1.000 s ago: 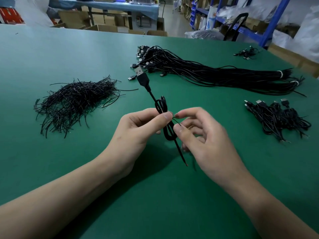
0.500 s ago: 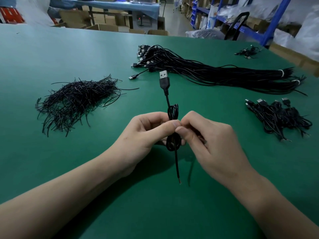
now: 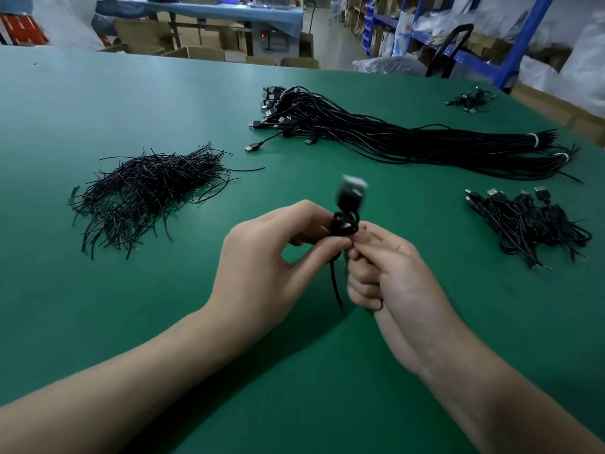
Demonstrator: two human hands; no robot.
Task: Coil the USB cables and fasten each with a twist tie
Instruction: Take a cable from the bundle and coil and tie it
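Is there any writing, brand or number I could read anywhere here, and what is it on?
None can be read.
Red object, far left: pale marks, too blurred.
White and blue bag on the shelf: print too small.
USB plug, held up: motion-blurred, no marking legible.

Bare green table (image 3: 98, 306) lies at 6 and 9 o'clock of the left hand (image 3: 262, 267) and right hand (image 3: 399, 290), which meet on a USB cable (image 3: 345, 224) at centre. Obstacles: twist-tie pile (image 3: 147, 191) at 10 o'clock, long cable bundle (image 3: 393, 139) from 12 to 2 o'clock, coiled cables (image 3: 530, 224) at 3 o'clock. Bare lanes run at 11 o'clock between pile and bundle, and between bundle and coiled cables.
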